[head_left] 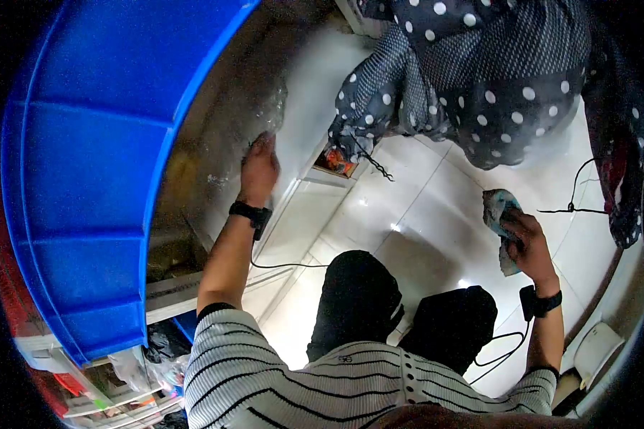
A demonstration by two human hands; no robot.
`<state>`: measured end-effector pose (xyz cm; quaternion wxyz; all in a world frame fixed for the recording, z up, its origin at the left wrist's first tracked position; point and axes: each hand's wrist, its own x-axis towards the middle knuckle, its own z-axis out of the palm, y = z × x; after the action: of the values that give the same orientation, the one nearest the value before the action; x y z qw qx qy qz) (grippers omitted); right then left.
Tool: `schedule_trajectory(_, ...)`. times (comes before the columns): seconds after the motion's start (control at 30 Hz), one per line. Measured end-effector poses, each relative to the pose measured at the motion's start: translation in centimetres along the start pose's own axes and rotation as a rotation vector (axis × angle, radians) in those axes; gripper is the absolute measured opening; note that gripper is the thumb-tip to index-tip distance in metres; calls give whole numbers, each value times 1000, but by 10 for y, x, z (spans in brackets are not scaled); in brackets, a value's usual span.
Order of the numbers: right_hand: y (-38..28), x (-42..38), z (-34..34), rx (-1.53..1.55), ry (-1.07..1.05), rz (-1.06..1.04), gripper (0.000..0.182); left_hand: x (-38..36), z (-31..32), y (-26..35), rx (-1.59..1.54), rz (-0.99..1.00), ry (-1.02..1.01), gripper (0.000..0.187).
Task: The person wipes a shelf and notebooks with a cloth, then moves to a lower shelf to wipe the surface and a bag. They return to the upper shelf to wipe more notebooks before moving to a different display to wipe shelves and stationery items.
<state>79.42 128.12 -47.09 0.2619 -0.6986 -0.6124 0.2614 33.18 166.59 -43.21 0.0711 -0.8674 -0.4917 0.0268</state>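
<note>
My left hand (259,168) reaches forward and presses flat against a shiny metal surface (225,121) beside a big blue plastic crate (93,164); I cannot see anything gripped in it. My right hand (528,243) is closed around a crumpled blue-and-white cloth (499,211), held above the white tiled floor (436,222). Both wrists wear black bands with cables. My knees in black trousers (401,307) are below, bent over the floor.
Dark polka-dot fabric (479,71) hangs at the top, with more of it at the right edge. A small orange object (336,163) sits on a ledge near the metal surface. Cluttered shelves (122,386) lie at lower left. A white object (595,350) stands at lower right.
</note>
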Motion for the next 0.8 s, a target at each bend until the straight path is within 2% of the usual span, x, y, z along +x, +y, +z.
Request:
schedule_trajectory(0.07,-14,6,-10,26,-38,-9,52,3,14,0,884,407,-39,42)
schedule_trajectory(0.1,-21,11,-13,15,-40,-11,52,5,16,2,875,401,-35,42)
schedule_trajectory(0.17,-35,19,-2,-13,-60,-20,53,-4,27,-4,72,178,163,45)
schedule_trajectory(0.2,-38,27,2,-27,-88,-29,53,-6,28,-6,71,152,156,45)
schedule_trajectory(0.27,-56,54,9,3,-120,-98,55,-1,23,-9,-186,191,125,49)
schedule_trajectory(0.4,-113,99,28,41,-223,-292,54,-3,-3,4,-212,75,90,48)
schedule_trajectory(0.47,-147,118,33,60,-293,-372,53,-8,-5,3,-280,66,10,43)
schedule_trajectory(0.53,-177,135,44,352,-370,-496,50,-28,-28,9,-356,65,-17,41)
schedule_trajectory(0.57,-193,143,49,388,-363,-537,49,-41,-40,16,-421,83,-45,40)
schedule_trajectory(0.6,-207,152,57,424,-348,-580,48,-54,-46,22,-326,-42,-141,42)
schedule_trajectory(0.63,-221,161,66,404,-264,-602,46,-70,-48,25,-333,-35,-142,42)
schedule_trajectory(0.7,-251,184,90,369,-53,-594,42,-97,-48,22,-314,-161,-180,44)
schedule_trajectory(0.8,-286,230,136,256,257,-520,41,-119,-36,12,-207,-37,-142,48)
